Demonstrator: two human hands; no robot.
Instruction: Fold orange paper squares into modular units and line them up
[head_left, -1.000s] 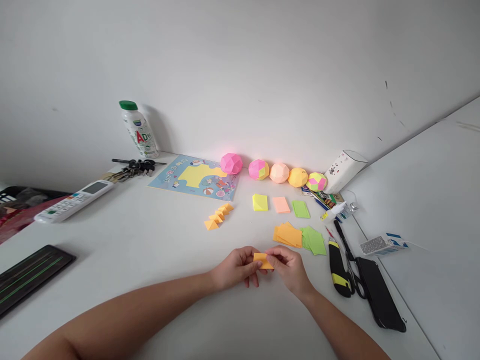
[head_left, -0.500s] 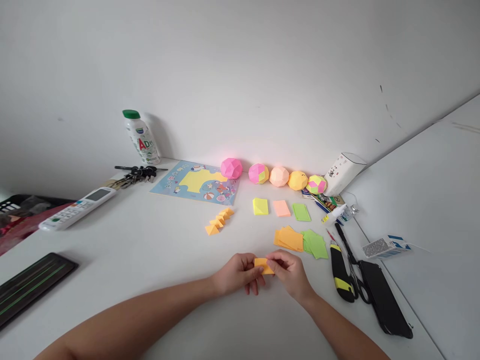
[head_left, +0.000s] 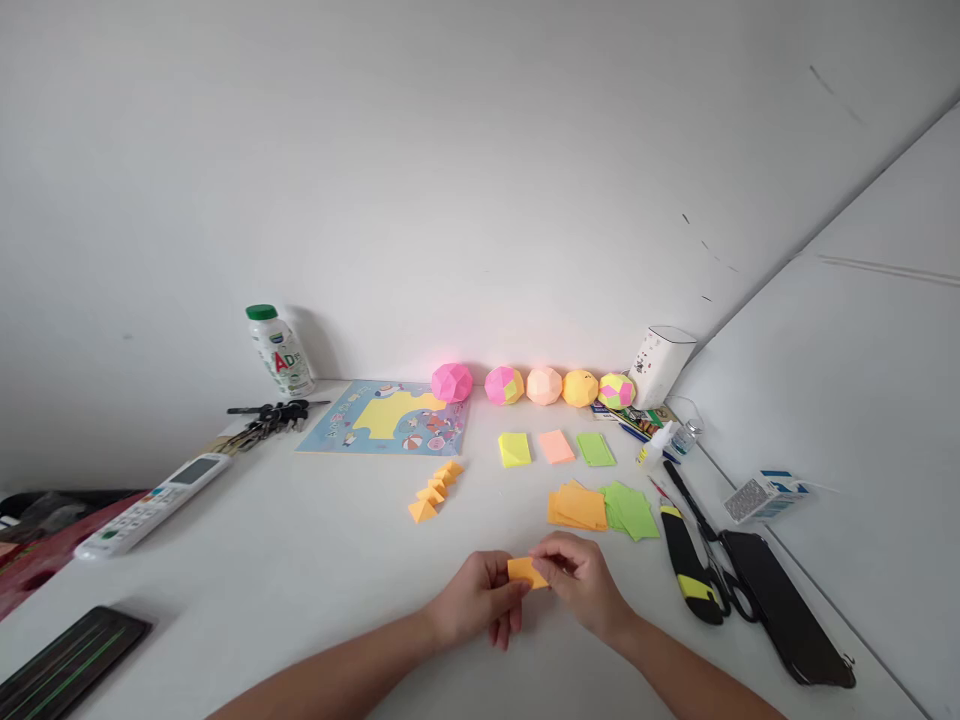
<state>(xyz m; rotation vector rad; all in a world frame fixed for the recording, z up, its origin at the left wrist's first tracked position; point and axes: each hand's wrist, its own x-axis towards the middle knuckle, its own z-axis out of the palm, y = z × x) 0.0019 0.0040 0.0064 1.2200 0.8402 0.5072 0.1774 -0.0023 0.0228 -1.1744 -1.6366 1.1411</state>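
Between my two hands is a small folded orange paper, held just above the white table. My left hand pinches its left side, thumb on top and lower fingers curled below. On its right edge, my right hand grips with thumb and fingers pressed together. Just beyond lie a loose stack of orange paper sheets and a stack of green sheets. To the left, several folded orange paper pieces stand in a row.
Several faceted paper balls line the wall, beside a patterned card. Yellow, peach and green pads sit in front. At right are a cutter, scissors and a black phone. A bottle and remote stand left.
The whole view has tilted upward, so the table things sit lower in the picture. Both hands keep hold of the orange paper, with the right fingers shifted slightly along it.
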